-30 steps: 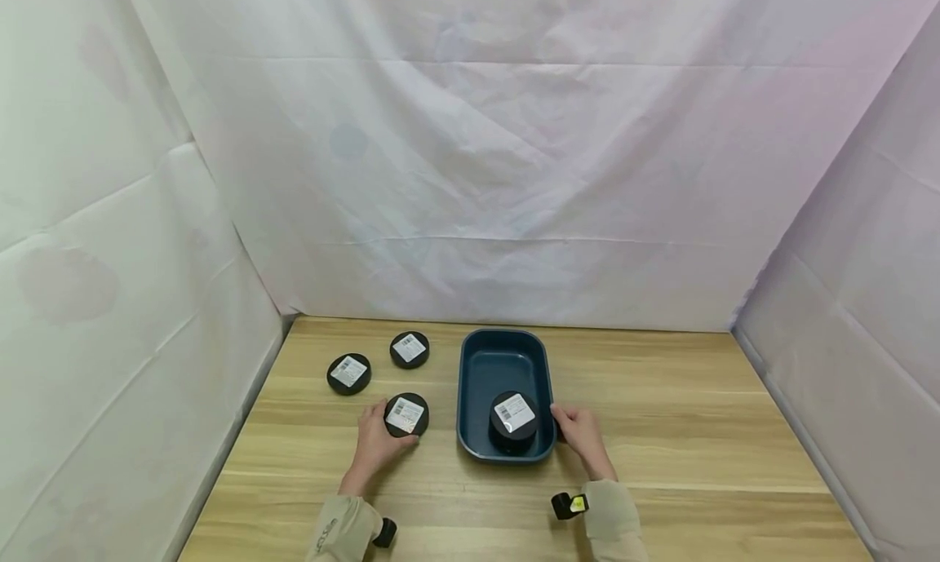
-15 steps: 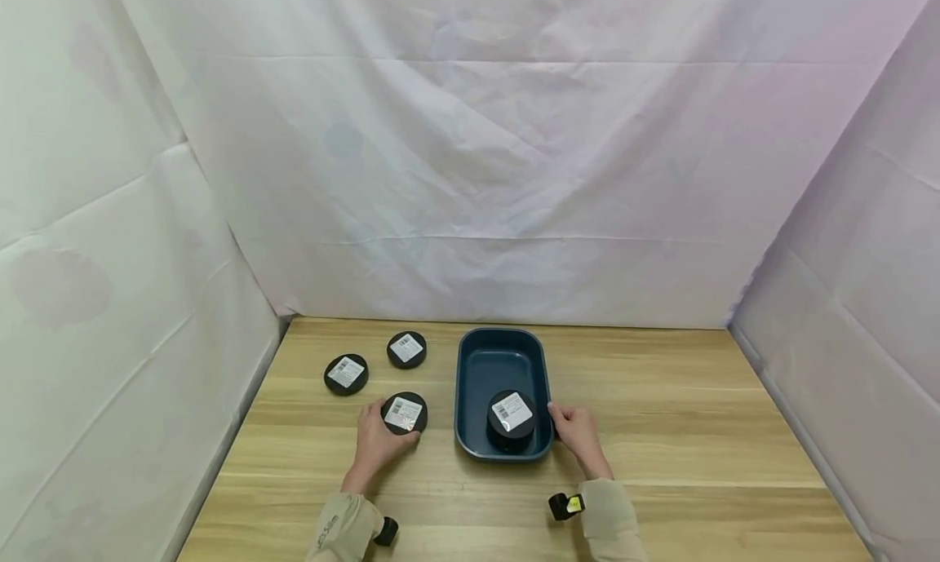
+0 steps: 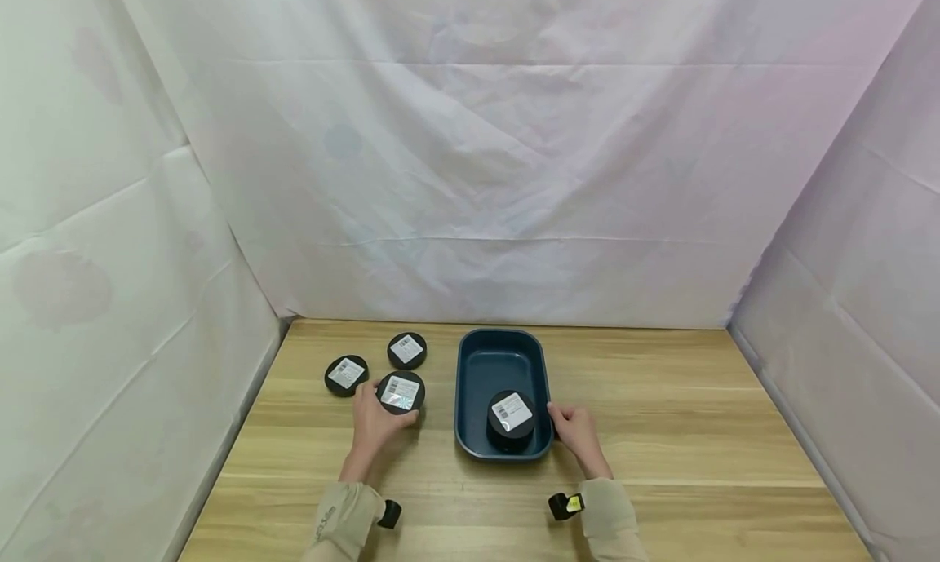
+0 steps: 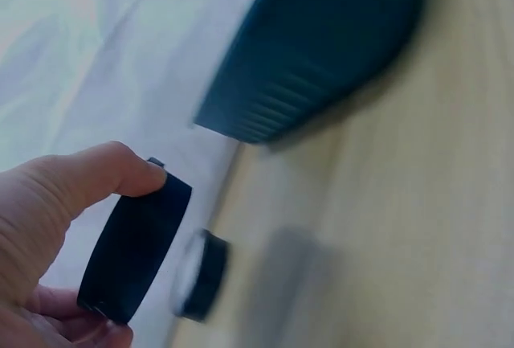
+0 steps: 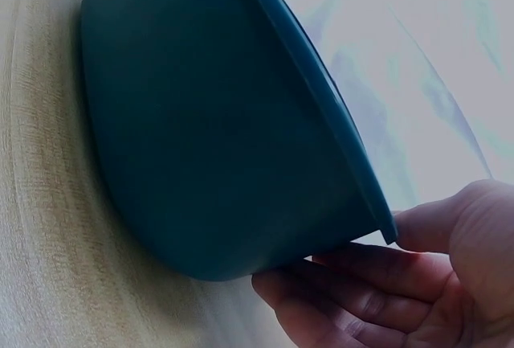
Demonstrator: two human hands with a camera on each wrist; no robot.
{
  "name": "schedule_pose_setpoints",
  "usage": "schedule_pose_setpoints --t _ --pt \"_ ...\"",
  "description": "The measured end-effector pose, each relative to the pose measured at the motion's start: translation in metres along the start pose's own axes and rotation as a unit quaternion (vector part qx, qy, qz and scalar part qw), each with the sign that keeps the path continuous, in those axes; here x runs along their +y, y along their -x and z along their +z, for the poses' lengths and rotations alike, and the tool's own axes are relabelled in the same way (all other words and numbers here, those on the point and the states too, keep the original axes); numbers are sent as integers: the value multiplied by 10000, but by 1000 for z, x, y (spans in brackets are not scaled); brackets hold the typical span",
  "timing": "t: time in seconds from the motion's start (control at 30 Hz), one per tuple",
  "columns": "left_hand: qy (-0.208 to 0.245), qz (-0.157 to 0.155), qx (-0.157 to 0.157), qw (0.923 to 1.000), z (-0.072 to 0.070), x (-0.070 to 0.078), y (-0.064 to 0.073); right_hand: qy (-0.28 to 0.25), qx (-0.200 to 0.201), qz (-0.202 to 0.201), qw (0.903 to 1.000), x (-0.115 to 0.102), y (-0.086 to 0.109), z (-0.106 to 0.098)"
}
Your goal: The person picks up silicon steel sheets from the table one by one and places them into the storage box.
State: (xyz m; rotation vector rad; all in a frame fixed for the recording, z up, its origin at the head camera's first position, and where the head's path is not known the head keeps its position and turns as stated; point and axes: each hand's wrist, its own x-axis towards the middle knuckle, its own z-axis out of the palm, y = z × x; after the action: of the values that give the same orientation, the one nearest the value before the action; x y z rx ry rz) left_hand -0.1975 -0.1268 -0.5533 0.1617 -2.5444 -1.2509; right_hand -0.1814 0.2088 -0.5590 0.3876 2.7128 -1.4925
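Observation:
My left hand [image 3: 373,423] grips a flat, round black container [image 3: 401,392] by its sides, with a white barcode label on top. In the left wrist view the held container [image 4: 136,247] is raised off the table, its shadow below. To the right stands a deep dark blue plastic tray [image 3: 473,366]. Inside its near end sits another labelled black container [image 3: 512,413], apparently stacked on one beneath. My right hand [image 3: 578,438] holds the tray's right rim, thumb at the lip and fingers under it in the right wrist view.
Two more labelled black containers lie on the wooden table, one at the left [image 3: 347,375] and one farther back [image 3: 407,351]. A white cloth [image 3: 514,179] hangs behind the table and along both sides.
My left hand has lifted the round container from the table and moved it slightly away from me. The right hand keeps its hold on the tray, which stays in place.

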Motion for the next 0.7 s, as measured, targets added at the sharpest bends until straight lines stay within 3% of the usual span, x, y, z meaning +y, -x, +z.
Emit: schedule_pose_setpoints --t 0.47,0.7 --pt "221 195 -86 9995 -30 71 -26 -55 20 -37 10000 0 0 0" --pt "164 218 -212 9994 -35 94 -38 -47 19 -105 9999 1 0 0"
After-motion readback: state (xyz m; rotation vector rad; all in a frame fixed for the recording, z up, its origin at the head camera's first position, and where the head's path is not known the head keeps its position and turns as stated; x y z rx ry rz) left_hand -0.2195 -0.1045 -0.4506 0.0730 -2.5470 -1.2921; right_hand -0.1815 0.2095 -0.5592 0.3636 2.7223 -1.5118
